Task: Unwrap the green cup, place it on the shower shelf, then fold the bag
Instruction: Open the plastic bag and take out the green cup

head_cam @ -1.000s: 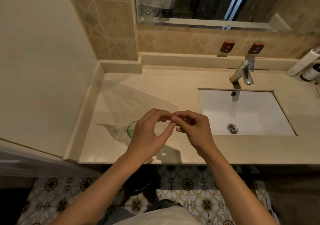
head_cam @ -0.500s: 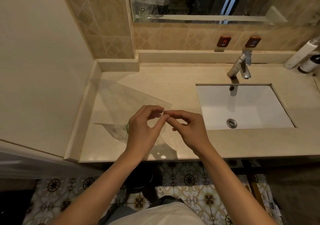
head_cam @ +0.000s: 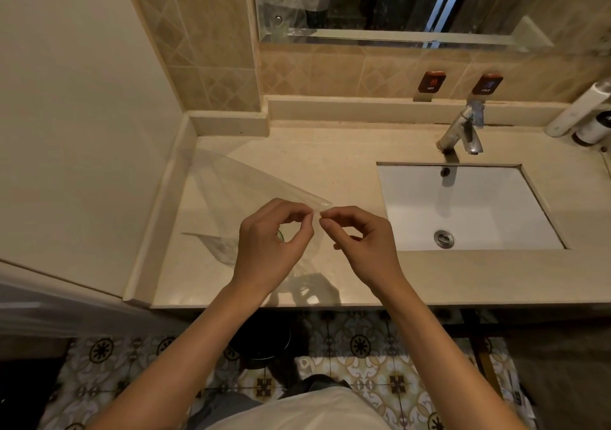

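A clear plastic bag (head_cam: 241,191) rests on the beige counter (head_cam: 324,162), left of the sink, its body spreading back and left. My left hand (head_cam: 271,248) pinches the bag's near right corner between thumb and forefinger. My right hand (head_cam: 363,248) pinches the same corner from the right, fingertips almost touching the left ones. Inside the bag stands the green cup (head_cam: 281,235), of which only a sliver of rim shows through the loop of my left fingers. The rest of the cup is hidden behind my left hand.
A white rectangular sink (head_cam: 469,208) with a chrome tap (head_cam: 463,132) takes up the right of the counter. White bottles (head_cam: 582,115) lie at the far right. A mirror with a glass ledge (head_cam: 396,38) hangs above. A dark bin (head_cam: 261,340) stands on the patterned floor below.
Both hands have kept their pinch on the bag's corner and shifted slightly. More of the green cup's rim has slipped behind my left hand. The camera has tilted a little.
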